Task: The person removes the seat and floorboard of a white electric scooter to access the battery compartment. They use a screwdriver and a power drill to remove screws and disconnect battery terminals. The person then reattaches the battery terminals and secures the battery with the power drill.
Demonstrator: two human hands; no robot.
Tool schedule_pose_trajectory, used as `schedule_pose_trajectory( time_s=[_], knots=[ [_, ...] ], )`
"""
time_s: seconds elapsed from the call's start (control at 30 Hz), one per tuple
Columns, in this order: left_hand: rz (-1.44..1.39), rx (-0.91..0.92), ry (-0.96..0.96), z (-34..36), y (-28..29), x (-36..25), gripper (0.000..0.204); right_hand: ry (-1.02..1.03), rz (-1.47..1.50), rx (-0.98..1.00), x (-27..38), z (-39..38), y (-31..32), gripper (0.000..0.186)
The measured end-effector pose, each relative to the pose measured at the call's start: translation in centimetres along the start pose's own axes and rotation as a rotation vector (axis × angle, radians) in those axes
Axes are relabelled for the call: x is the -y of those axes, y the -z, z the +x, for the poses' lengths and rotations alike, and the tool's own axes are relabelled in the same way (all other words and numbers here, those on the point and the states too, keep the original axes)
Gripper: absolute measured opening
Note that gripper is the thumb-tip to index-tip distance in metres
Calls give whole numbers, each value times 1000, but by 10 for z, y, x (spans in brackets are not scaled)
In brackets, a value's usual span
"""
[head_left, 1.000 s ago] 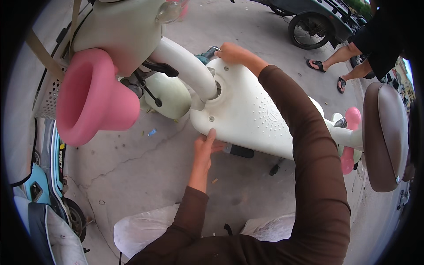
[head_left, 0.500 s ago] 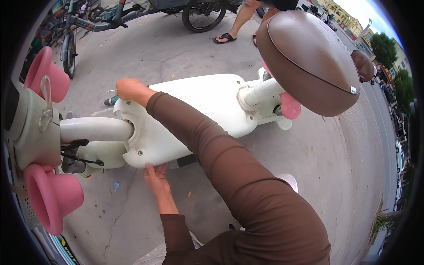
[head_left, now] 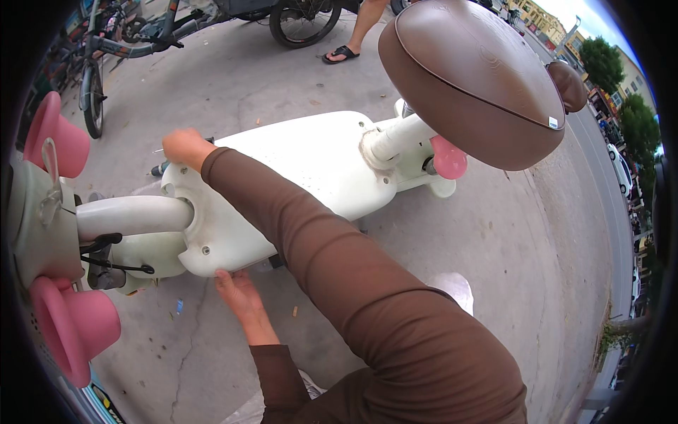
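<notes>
A white plastic floorboard cover spans the middle of an electric scooter, with screw holes near its corners. My right arm reaches across it. My right hand is closed at its far left corner, around a screwdriver whose thin metal shaft pokes out to the left; most of the tool is hidden in the fist. At the near left edge, my left hand grips the cover, thumb against the rim and other fingers partly beneath. A white steering tube passes through the notch at the cover's left end.
A teal and black power drill lies beyond the cover's left end. Pink cup-shaped parts flank the scooter front on the left. The brown seat rises at the right. A bystander's sandalled foot and a parked bicycle are farther back.
The view has shifted, so the scooter and both hands appear farther left. Both hands keep their places at the cover. Less of the dark part under its near edge shows.
</notes>
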State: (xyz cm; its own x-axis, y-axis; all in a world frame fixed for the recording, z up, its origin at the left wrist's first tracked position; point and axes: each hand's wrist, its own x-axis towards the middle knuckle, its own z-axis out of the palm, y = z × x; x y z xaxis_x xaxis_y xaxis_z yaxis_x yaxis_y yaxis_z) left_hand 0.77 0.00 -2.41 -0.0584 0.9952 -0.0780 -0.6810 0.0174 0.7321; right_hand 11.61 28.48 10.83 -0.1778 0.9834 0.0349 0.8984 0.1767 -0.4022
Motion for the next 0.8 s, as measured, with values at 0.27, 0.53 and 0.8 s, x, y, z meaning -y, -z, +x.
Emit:
schedule_pose_trajectory(
  time_s=[0.27,0.53,0.8],
  knots=[
    [-95,-112,55,-7,-26,-20,81,-20,60,-28,1,8,-3,24],
    [25,-137,118,-13,-36,-30,83,125,-37,-186,1,-6,-2,19],
    [83,-161,179,-10,-30,-33,82,223,705,-263,-12,-200,64,41]
  ],
)
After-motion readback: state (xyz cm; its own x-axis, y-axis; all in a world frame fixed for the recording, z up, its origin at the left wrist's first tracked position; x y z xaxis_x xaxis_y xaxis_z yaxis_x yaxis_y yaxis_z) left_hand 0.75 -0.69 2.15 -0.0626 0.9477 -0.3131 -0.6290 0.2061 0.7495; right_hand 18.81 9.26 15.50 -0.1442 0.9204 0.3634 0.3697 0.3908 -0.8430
